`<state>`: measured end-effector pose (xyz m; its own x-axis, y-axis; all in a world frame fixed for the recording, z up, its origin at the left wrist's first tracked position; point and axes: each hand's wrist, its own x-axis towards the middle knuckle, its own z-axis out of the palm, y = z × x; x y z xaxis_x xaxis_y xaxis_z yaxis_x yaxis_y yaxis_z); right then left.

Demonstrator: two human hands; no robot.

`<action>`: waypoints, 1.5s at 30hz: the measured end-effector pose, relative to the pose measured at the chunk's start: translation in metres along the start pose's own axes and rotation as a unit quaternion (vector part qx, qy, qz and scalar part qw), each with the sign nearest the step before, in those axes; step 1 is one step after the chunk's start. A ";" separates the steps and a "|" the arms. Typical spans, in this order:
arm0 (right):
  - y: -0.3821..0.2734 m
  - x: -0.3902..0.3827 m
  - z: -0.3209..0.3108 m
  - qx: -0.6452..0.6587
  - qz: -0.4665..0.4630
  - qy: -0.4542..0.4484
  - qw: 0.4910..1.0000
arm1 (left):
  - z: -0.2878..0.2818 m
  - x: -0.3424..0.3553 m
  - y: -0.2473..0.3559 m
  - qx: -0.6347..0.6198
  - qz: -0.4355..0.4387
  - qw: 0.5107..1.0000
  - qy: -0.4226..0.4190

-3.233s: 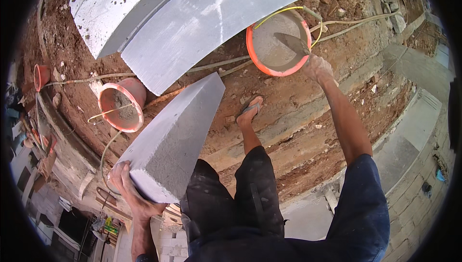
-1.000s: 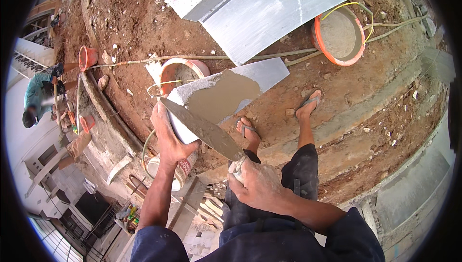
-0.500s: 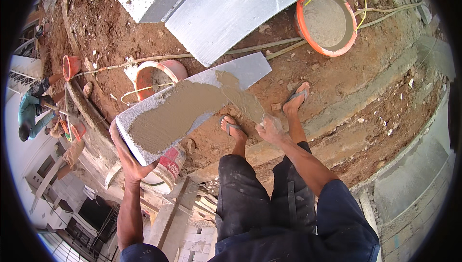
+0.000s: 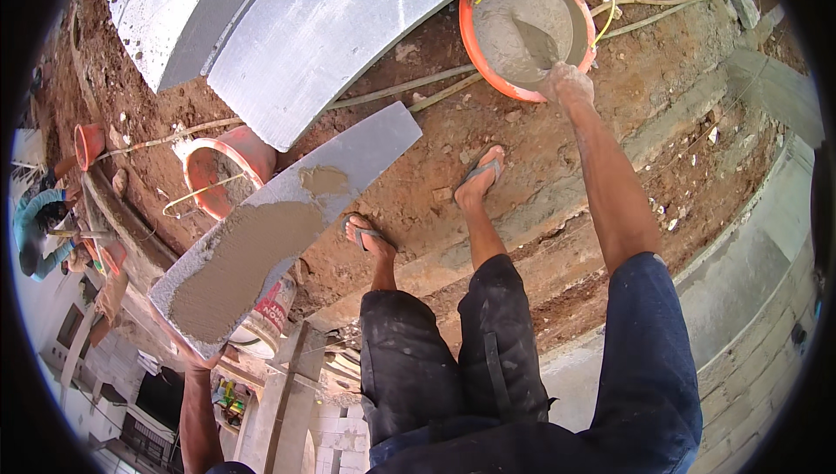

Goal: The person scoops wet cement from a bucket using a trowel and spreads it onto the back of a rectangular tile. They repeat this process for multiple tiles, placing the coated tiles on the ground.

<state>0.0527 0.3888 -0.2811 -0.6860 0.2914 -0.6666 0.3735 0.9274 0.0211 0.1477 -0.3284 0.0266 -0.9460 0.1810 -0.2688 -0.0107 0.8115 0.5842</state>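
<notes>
A long pale grey block (image 4: 374, 141) lies slantwise at the left, its upper face partly coated with wet mortar (image 4: 248, 252). My left hand (image 4: 193, 354) is wrapped round the block's lower left end, some of its fingers hidden behind it. Out to the right, my right hand (image 4: 570, 84) is closed on the handle of a trowel (image 4: 535, 44). The trowel's blade rests in the grey mortar inside an orange bucket (image 4: 471, 38) with a yellow handle. A smaller patch of mortar (image 4: 324, 179) sits toward the block's far end.
Large grey slabs (image 4: 322, 30) stand across the top. Behind the block is a second orange bucket (image 4: 248, 150); a white tub (image 4: 270, 308) stands below it. Hoses (image 4: 435, 82) cross the brown soil. A person in teal (image 4: 39, 221) works at far left.
My right hand has swung from the block up and right into the orange bucket, taking the trowel along. My left hand stays on the block's end. The whole view has shifted.
</notes>
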 end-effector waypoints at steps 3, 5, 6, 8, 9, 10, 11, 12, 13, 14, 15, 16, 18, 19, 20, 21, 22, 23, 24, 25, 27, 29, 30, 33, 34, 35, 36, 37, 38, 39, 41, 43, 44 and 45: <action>0.038 0.035 0.028 0.110 -0.093 -0.110 0.983 | -0.003 -0.021 -0.021 -0.018 -0.004 1.000 0.010; 0.008 -0.023 -0.020 0.379 0.096 -0.168 0.905 | -0.017 -0.041 -0.018 0.005 -0.022 1.000 0.018; 0.019 -0.041 -0.017 0.411 0.081 -0.156 0.894 | -0.018 -0.041 -0.020 0.008 -0.020 1.000 0.017; 0.037 -0.075 -0.006 0.451 0.053 -0.135 0.881 | -0.021 -0.034 -0.020 0.014 -0.013 1.000 0.009; 0.036 -0.092 0.002 0.461 0.037 -0.125 0.878 | -0.025 -0.032 -0.018 0.021 -0.010 1.000 0.006; 0.040 -0.107 0.025 0.483 0.005 -0.108 0.869 | -0.024 -0.027 -0.021 0.021 -0.004 1.000 0.002; 0.039 -0.118 0.051 0.506 -0.027 -0.091 0.857 | -0.027 -0.024 -0.021 0.024 -0.002 1.000 -0.001; 0.018 -0.132 0.060 0.464 -0.097 -0.083 0.876 | -0.030 -0.024 -0.023 0.029 -0.002 1.000 -0.003; -0.016 -0.145 0.067 0.421 -0.167 -0.070 0.889 | -0.035 -0.025 -0.024 0.034 -0.004 0.999 -0.002; -0.046 -0.157 0.091 0.383 -0.199 -0.010 0.902 | -0.038 -0.022 -0.024 0.040 0.001 0.999 -0.004; -0.082 -0.166 0.115 0.338 -0.229 0.050 0.912 | -0.039 -0.019 -0.026 0.041 0.004 0.999 -0.007; -0.121 -0.177 0.131 0.338 -0.250 0.103 0.901 | -0.041 -0.017 -0.028 0.043 0.006 0.999 -0.009; -0.188 -0.192 0.161 0.379 -0.247 0.149 0.879 | -0.043 -0.009 -0.030 0.045 0.014 0.999 -0.018; -0.207 -0.197 0.181 0.368 -0.239 0.162 0.884 | -0.043 -0.003 -0.033 0.046 0.018 0.999 -0.022; -0.220 -0.205 0.189 0.413 -0.231 0.161 0.866 | -0.047 -0.003 -0.034 0.051 0.016 0.998 -0.022; -0.227 -0.218 0.197 0.454 -0.223 0.160 0.848 | -0.049 -0.005 -0.034 0.053 0.014 0.998 -0.023; -0.233 -0.224 0.204 0.494 -0.215 0.158 0.828 | -0.050 -0.004 -0.033 0.054 0.014 0.998 -0.025; -0.235 -0.219 0.210 0.496 -0.206 0.152 0.830 | -0.052 -0.002 -0.035 0.060 0.014 0.998 -0.022; -0.229 -0.213 0.218 0.493 -0.195 0.144 0.835 | -0.056 -0.004 -0.035 0.061 0.009 0.998 -0.021; -0.219 -0.201 0.224 0.490 -0.185 0.138 0.841 | -0.060 -0.006 -0.036 0.065 0.007 0.998 -0.021; -0.210 -0.166 0.240 0.473 -0.136 0.159 0.856 | -0.059 0.000 -0.036 0.066 0.010 0.998 -0.023; -0.208 -0.149 0.285 0.464 -0.113 0.195 0.856 | -0.051 0.017 -0.038 0.054 0.028 0.998 -0.035; -0.208 -0.144 0.297 0.460 -0.103 0.212 0.856 | -0.048 0.023 -0.041 0.050 0.033 0.997 -0.038; -0.192 -0.193 0.317 0.427 -0.124 0.159 0.881 | -0.053 0.012 -0.043 0.057 0.020 0.998 -0.037; -0.172 -0.203 0.320 0.420 -0.127 0.145 0.887 | -0.056 0.010 -0.042 0.057 0.020 0.998 -0.033; -0.152 -0.218 0.307 0.408 -0.129 0.160 0.890 | -0.059 0.004 -0.041 0.061 0.018 0.998 -0.028; -0.132 -0.233 0.288 0.393 -0.128 0.170 0.895 | -0.061 0.000 -0.041 0.061 0.015 0.998 -0.025; -0.117 -0.234 0.257 0.416 -0.093 0.162 0.890 | -0.059 -0.001 -0.043 0.057 0.015 0.998 -0.023; -0.105 -0.235 0.220 0.441 -0.059 0.152 0.882 | -0.058 -0.003 -0.041 0.058 0.012 0.998 -0.022; -0.094 -0.237 0.181 0.465 -0.026 0.139 0.874 | -0.057 -0.010 -0.042 0.057 0.007 0.998 -0.019; -0.072 -0.196 0.093 0.309 0.048 0.154 0.937 | -0.052 -0.017 -0.044 0.054 0.001 0.998 -0.017; -0.059 -0.136 0.014 0.159 0.096 0.080 0.979 | -0.051 -0.027 -0.041 0.058 -0.006 0.998 -0.015; -0.051 -0.102 -0.004 0.103 0.118 0.078 0.985 | -0.049 -0.028 -0.040 0.058 -0.007 0.998 -0.015; -0.041 -0.069 -0.011 0.055 0.123 0.054 0.989 | -0.047 -0.028 -0.040 0.057 -0.007 0.998 -0.018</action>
<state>0.0776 0.3338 -0.2279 -0.6264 0.5333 -0.5685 0.5987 0.7962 0.0872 0.1597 -0.3923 0.0472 -0.9339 0.1870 -0.3047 0.0148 0.8717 0.4898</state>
